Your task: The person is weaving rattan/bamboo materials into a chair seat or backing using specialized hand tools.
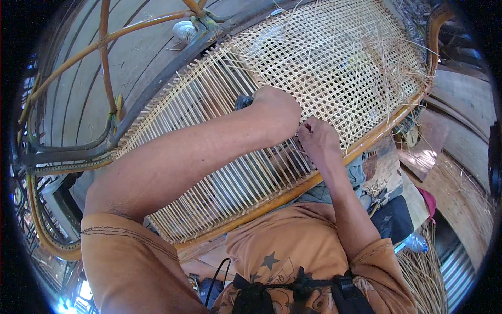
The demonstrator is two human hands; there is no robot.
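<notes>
A woven cane panel (327, 57) stretches across a curved rattan frame (381, 125) in front of me. Its right part is a finished-looking open mesh, while its left part shows only parallel pale cane strands (183, 99). My left hand (280, 112) lies over the boundary between the two, its back toward me and its fingers hidden; a dark band-like thing (243, 102) shows beside that wrist. Just to its right, my right hand (319, 138) is closed at the lower part of the mesh, fingertips pressed together. What it pinches is too small to make out.
Loose cane fibres (389, 68) hang over the mesh at the right. Curved rattan poles (104, 57) rise at the upper left above a slatted wooden floor (141, 52). Past my right elbow are a plastic bottle (415, 242) and a bundle of long strips (423, 277).
</notes>
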